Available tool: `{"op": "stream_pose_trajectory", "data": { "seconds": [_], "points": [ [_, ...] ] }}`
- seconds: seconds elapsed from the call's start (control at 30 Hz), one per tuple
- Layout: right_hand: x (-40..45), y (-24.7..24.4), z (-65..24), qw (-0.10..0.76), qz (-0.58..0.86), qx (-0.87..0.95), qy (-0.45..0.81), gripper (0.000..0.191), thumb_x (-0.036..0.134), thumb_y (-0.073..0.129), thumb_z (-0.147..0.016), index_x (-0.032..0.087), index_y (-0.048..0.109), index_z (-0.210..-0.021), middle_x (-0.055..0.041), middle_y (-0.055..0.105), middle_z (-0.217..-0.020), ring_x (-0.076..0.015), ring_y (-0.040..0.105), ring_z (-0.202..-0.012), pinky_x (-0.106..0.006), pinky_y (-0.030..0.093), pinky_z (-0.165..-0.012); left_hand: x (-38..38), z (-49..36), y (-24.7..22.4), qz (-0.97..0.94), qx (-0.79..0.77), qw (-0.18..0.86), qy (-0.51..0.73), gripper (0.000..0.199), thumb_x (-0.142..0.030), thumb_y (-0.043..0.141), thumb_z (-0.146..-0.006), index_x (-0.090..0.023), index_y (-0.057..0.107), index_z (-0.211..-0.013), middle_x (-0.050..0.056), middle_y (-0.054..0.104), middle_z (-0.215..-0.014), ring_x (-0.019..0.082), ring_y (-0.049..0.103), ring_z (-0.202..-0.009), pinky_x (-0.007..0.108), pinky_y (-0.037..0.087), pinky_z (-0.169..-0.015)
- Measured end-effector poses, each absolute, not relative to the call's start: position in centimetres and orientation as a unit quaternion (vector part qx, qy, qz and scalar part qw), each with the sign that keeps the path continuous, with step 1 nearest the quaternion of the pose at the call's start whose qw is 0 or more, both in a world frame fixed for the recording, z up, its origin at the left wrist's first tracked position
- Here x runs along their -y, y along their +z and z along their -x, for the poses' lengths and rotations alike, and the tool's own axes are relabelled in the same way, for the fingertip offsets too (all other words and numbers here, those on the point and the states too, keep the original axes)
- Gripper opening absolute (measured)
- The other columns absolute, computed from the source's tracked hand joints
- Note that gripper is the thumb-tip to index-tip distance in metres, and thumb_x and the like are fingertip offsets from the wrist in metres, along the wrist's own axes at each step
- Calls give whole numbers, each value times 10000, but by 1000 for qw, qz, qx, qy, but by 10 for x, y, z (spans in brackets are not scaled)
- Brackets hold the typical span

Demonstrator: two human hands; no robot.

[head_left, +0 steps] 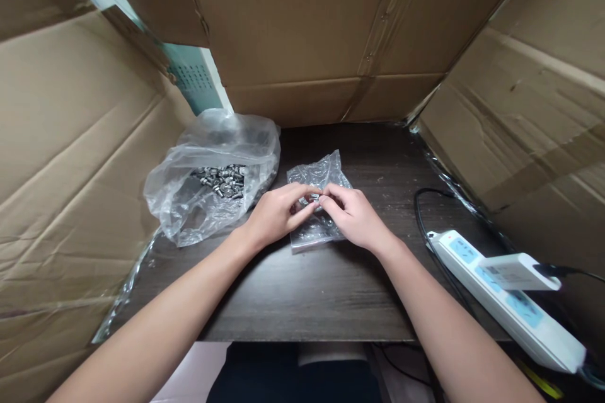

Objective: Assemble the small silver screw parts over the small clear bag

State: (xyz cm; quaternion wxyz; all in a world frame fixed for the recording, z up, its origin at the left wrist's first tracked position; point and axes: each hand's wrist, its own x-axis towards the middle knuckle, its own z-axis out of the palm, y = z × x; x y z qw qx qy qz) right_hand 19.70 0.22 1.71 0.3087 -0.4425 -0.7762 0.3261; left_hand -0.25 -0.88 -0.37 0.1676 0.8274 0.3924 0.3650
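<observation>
Both hands meet over a small clear plastic bag lying on the dark table. My left hand has its thumb and index finger curved toward a tiny shiny metal piece. From the right, my right hand pinches at the same piece with thumb and fingertips. The piece is too small to make out well. To the left stands a large open clear plastic bag with several metal bolts inside.
Cardboard walls enclose the dark wooden table at the back and sides. On the right lies a white power strip with a plugged-in white adapter and a black cable.
</observation>
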Motion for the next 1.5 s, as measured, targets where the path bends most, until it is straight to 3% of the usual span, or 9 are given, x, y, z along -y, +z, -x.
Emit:
{"op": "stream_pose_trajectory", "data": {
  "seconds": [0.33,0.7,0.93,1.2,1.33,1.4,1.5],
  "points": [
    [-3,17,-198,319,463,763,319,200,272,493,-885,186,545,-713,31,481,-620,-118,409,-593,-267,311,-582,9,0,-4,-807,-411,188,379,221,-288,640,-962,-169,651,-1148,31,736,-1013,97,665,-663,230,524,-661],
    [-3,18,-196,312,453,765,336,192,287,501,-859,183,550,-705,36,474,-612,-110,404,-581,-258,315,-565,9,-2,-2,-790,-411,220,397,167,-230,679,-855,-156,630,-995,8,705,-871,89,645,-604,210,501,-598],
    [-2,16,-195,289,424,787,342,375,349,462,-925,191,369,-598,35,348,-564,-102,327,-555,-266,257,-542,9,-1,-5,-788,-406,228,403,142,-169,684,-777,-158,636,-910,-28,640,-744,77,584,-581,184,460,-575],
    [-1,16,-197,310,449,753,366,517,484,422,-1002,177,515,-597,12,442,-548,-118,408,-538,-281,319,-571,9,2,-3,-800,-407,190,398,60,-183,645,-848,-163,649,-905,-21,642,-757,82,564,-613,193,440,-597],
    [-2,17,-199,364,430,751,345,239,333,471,-957,184,632,-861,14,512,-664,-136,463,-621,-272,364,-621,9,1,-4,-795,-418,182,401,72,-187,641,-866,-168,650,-934,-16,665,-802,83,586,-623,197,461,-615],
    [-2,17,-200,374,418,750,351,190,244,487,-898,192,650,-980,21,518,-687,-138,469,-625,-268,374,-624,9,1,-4,-793,-421,176,403,82,-196,642,-882,-169,648,-959,-14,680,-827,81,595,-625,195,467,-620],
    [-4,15,-201,354,421,763,339,217,184,464,-846,190,672,-909,18,537,-666,-142,481,-622,-274,375,-638,9,1,-4,-796,-423,166,400,106,-223,631,-922,-168,640,-1011,-10,695,-849,75,599,-617,191,463,-614]
  ]
}}
